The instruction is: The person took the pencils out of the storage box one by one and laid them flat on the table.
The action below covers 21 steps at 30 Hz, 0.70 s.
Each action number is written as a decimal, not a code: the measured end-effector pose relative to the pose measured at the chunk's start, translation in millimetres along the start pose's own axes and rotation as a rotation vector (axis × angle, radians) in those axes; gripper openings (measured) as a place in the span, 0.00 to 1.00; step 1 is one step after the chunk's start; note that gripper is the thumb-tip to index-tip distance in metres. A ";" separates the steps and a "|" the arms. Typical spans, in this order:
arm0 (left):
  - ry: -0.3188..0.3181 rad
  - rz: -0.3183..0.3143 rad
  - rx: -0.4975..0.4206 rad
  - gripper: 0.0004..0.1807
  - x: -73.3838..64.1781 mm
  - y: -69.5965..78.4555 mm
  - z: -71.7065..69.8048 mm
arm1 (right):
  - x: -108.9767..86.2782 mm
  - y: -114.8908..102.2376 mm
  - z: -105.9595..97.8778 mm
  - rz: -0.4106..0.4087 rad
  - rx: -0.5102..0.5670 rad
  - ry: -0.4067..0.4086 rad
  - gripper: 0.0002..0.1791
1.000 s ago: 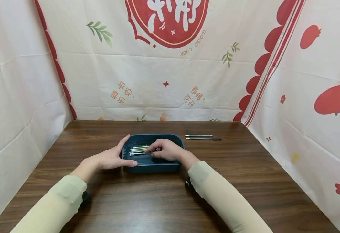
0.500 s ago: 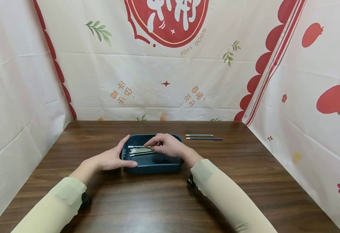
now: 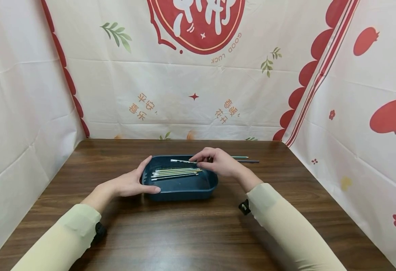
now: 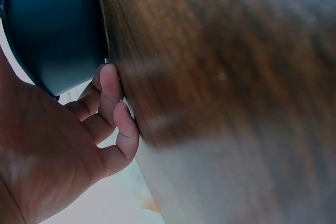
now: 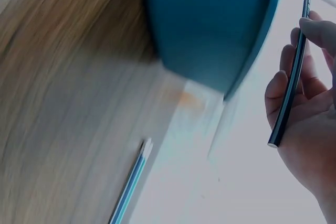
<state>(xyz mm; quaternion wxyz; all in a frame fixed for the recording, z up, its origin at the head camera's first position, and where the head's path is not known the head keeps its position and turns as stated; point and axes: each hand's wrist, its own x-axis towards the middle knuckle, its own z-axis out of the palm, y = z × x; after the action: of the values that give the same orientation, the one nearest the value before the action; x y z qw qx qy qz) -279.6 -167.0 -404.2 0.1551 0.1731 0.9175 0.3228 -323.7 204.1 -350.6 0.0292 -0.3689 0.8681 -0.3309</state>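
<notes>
A dark blue plastic tray (image 3: pixel 181 195) stands on the table, with several pencils (image 3: pixel 175 173) lying side by side in it. My left hand (image 3: pixel 127 184) spans the tray's left end, thumb along the near rim and index finger at the far corner. In the left wrist view, the other fingers (image 4: pixel 109 80) bend loosely below the tray's wall. Over the tray's far right side, my right hand (image 3: pixel 224 164) pinches a dark pencil (image 3: pixel 182 161) between thumb and fingers. The right wrist view shows this pencil (image 5: pixel 292 85) slanting across the palm, its metal-ringed end uppermost.
Right of the tray, two pencils lie on the brown wooden table (image 3: pixel 184 233): a green one (image 3: pixel 240 157) and a dark blue one (image 3: pixel 250 161), both partly behind my right hand. A white printed cloth (image 3: pixel 191 79) hangs along the back and both sides.
My right hand has lifted a dark pencil from the group in the tray and moved up and to the right with it. The left hand and tray stay put.
</notes>
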 end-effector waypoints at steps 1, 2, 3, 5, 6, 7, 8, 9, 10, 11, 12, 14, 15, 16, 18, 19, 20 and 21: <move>0.000 0.001 0.000 0.74 -0.3 0.2 0.0 | -3.6 3.0 -3.7 0.003 -0.003 0.006 0.15; -0.001 0.002 -0.001 0.73 -0.6 0.5 0.0 | -7.1 5.9 -7.1 0.009 -0.007 0.013 0.15; -0.001 0.003 -0.001 0.73 -0.8 0.8 0.1 | -10.6 8.9 -10.4 0.018 -0.010 0.018 0.15; 0.000 0.004 0.000 0.73 -1.1 1.2 0.4 | -17.2 15.0 -16.5 0.036 -0.015 0.027 0.15; 0.000 0.005 0.002 0.73 -1.1 1.4 0.7 | -20.5 18.1 -19.3 0.047 -0.017 0.032 0.14; 0.001 0.005 0.004 0.73 -1.4 1.4 0.7 | -23.4 20.8 -22.0 0.062 -0.022 0.037 0.15; 0.001 0.005 0.007 0.73 -1.7 1.5 0.8 | -26.2 24.0 -24.6 0.074 -0.025 0.042 0.15; 0.002 0.005 0.010 0.73 -1.9 1.6 0.9 | -28.8 27.2 -27.0 0.084 -0.028 0.048 0.15; 0.003 0.005 0.012 0.73 -2.1 1.6 0.9 | -31.4 30.5 -29.6 0.091 -0.031 0.054 0.14; 0.003 0.006 0.014 0.73 -2.4 1.6 1.0 | -33.9 34.4 -31.9 0.104 -0.034 0.062 0.14; 0.004 0.006 0.014 0.73 -2.7 1.7 1.0 | -36.3 39.0 -34.1 0.116 -0.035 0.070 0.14; 0.004 0.007 0.012 0.73 -3.1 1.4 1.0 | -40.9 48.6 -38.3 0.140 -0.037 0.085 0.14; 0.005 0.007 0.010 0.73 -3.2 1.3 1.0 | -43.4 53.9 -40.3 0.149 -0.038 0.093 0.14; 0.004 0.007 0.010 0.73 -3.3 1.3 0.9 | -45.9 59.2 -42.2 0.161 -0.035 0.100 0.13; 0.006 0.005 0.009 0.73 -3.5 1.6 0.8 | -50.2 69.9 -45.4 0.182 -0.031 0.114 0.13; 0.007 0.004 0.010 0.73 -3.5 1.6 0.7 | -52.4 74.3 -47.0 0.189 -0.030 0.120 0.13; 0.008 0.003 0.009 0.73 -3.5 1.7 0.6 | -54.4 79.0 -48.3 0.193 -0.032 0.123 0.13; 0.008 0.003 0.007 0.73 -3.6 1.6 0.5 | -56.1 83.4 -49.5 0.205 -0.029 0.126 0.13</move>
<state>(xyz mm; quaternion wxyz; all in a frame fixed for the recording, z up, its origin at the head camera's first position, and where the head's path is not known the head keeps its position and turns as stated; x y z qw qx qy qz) -275.9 -167.1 -402.9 0.1503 0.1738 0.9190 0.3204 -349.3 310.9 -372.6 0.0028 -0.2569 0.9062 -0.3360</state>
